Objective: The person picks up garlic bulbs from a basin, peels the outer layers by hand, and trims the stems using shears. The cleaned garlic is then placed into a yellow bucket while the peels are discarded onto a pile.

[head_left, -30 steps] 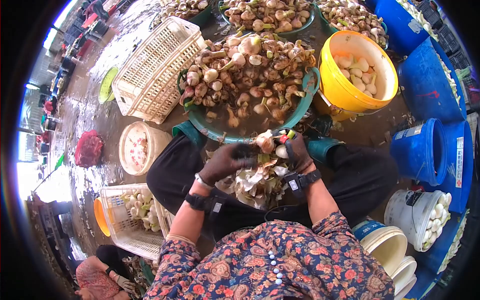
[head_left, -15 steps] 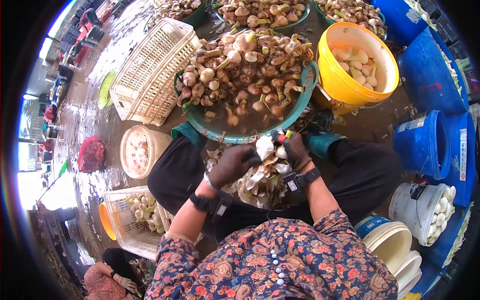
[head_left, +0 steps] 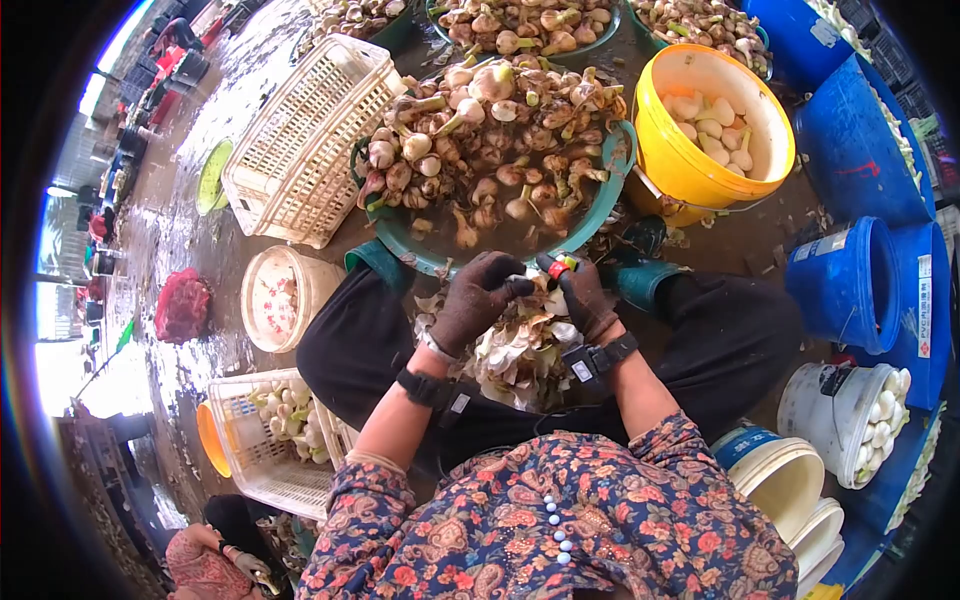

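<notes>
Garlic bulb [head_left: 552, 299] is pinched between both gloved hands, fingers curled tight on it from either side (head view). The bulb is mostly covered, so how far it is peeled can't be told. Left hand [head_left: 478, 300] is closed on its left side and right hand [head_left: 586, 300] on its right, with what looks like a small red-tipped tool [head_left: 561, 267] held at the thumb. The bulb is held above the peel heap [head_left: 515, 355] on the lap, just near of the green basin [head_left: 608, 205]. Yellow bucket [head_left: 668, 170] is set far right, white crate [head_left: 300, 150] far left.
</notes>
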A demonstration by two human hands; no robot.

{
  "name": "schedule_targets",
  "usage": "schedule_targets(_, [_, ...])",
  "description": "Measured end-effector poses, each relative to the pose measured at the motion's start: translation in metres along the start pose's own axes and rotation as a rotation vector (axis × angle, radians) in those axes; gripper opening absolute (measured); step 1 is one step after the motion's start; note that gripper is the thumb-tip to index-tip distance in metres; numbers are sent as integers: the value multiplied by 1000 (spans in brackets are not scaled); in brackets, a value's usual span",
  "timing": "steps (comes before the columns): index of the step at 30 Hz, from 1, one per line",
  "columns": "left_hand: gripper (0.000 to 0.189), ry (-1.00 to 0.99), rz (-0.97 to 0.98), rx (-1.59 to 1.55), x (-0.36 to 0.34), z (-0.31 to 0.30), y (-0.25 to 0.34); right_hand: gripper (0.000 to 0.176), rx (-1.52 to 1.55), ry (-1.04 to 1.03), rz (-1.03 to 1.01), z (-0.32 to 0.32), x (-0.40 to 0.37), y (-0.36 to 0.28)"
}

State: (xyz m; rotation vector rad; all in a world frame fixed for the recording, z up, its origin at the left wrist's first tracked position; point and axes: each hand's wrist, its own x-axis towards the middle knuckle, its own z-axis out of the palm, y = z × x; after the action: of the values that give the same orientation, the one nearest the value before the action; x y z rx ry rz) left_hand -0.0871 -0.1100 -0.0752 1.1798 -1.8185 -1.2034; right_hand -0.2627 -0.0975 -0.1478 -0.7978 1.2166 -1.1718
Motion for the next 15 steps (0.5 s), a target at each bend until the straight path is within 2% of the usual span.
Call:
schedule_targets(1, [25, -1, 0, 0, 0, 1, -1, 21, -78, 16, -27, 0, 1, 4])
schedule_targets(3, [17, -153, -16, 74, -3, 3, -2, 21, -95, 15, -28, -9, 4, 17])
schedule_targets(4, [12, -215, -123, -208, -12, 8, -1, 23, -312, -37, -237, -16, 2, 24])
schedule_targets(5, [9, -296, -75, -104, -17, 3, 7, 25, -532, -91, -449, -22, 2, 27])
schedule_targets(6, [9, -263, -184, -199, -21, -1, 20, 32, -748, -93, -497, -24, 1, 24])
schedule_targets(7, [9, -231, -298, -293, -27, -5, 33, 32, -746, -87, -494, -24, -1, 21])
schedule_targets(9, [11, -158, -407, -417, -35, -25, 45, 38, -499, -235, -418, -20, -9, -2])
schedule_targets(10, [13, -87, -408, -555, -42, -35, 44, 39, -463, -257, -334, -26, -1, 10])
schedule_targets(11, [13, 11, -321, -790, -47, -43, 52, 39, -463, -251, -336, -31, 9, 28])
schedule_targets(13, [12, -102, -278, -820, -44, -64, 62, 40, 854, -377, 377, -38, 21, 61])
schedule_targets(14, [15, -157, -435, -557, -40, -67, 59, 37, 14, -337, -45, -38, 12, 44])
schedule_targets(15, [23, -211, -464, -391, -34, -58, 54, 37, 8, -353, -45, -30, 5, 22])
